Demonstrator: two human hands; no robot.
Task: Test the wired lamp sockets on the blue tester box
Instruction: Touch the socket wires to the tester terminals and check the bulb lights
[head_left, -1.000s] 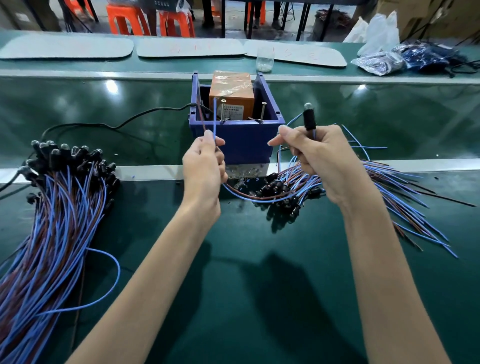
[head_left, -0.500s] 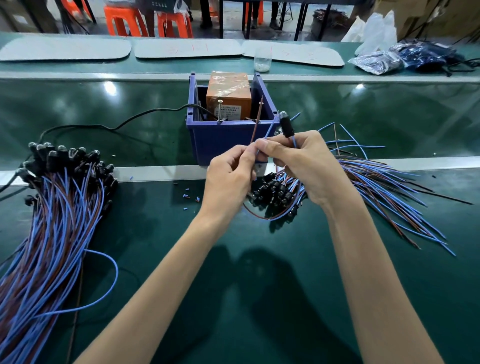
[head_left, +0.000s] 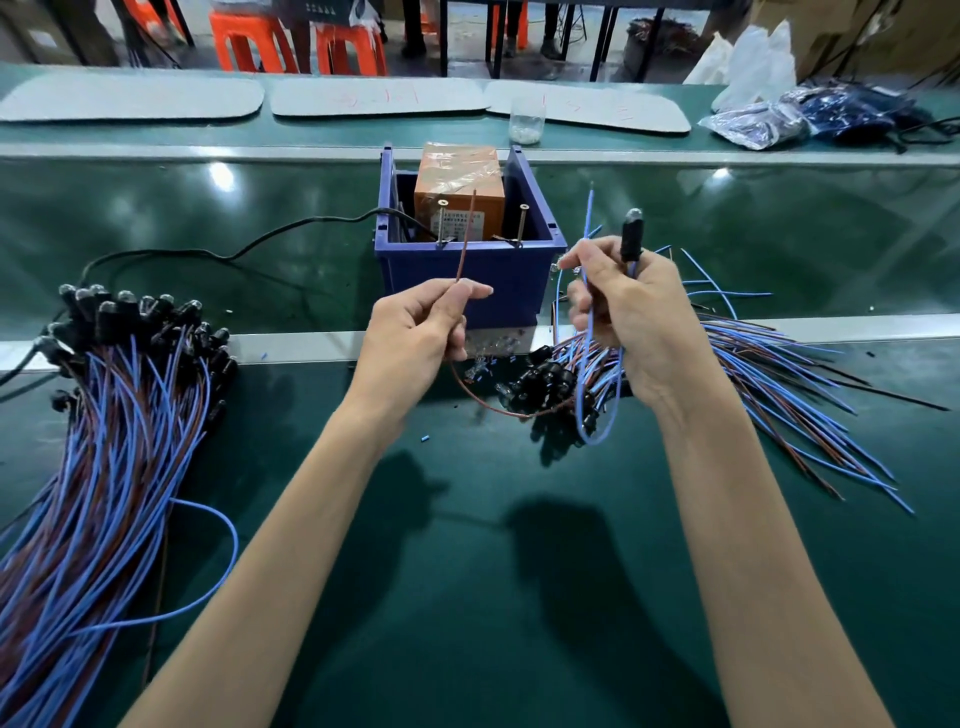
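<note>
At the tester box (head_left: 467, 280), your left hand (head_left: 415, 338) pinched the brown wire (head_left: 466, 234); your right hand (head_left: 628, 322) gripped socket (head_left: 631, 239) and blue wire (head_left: 587, 223); test apparently not yet made.

Both arms show bare skin throughout. The left forearm (head_left: 291, 519) and right forearm (head_left: 753, 545) are uncovered to the frame edge. The left hand (head_left: 415, 332) and right hand (head_left: 634, 322) are bare. The fingernails (head_left: 460, 299) are short and plain.
</note>
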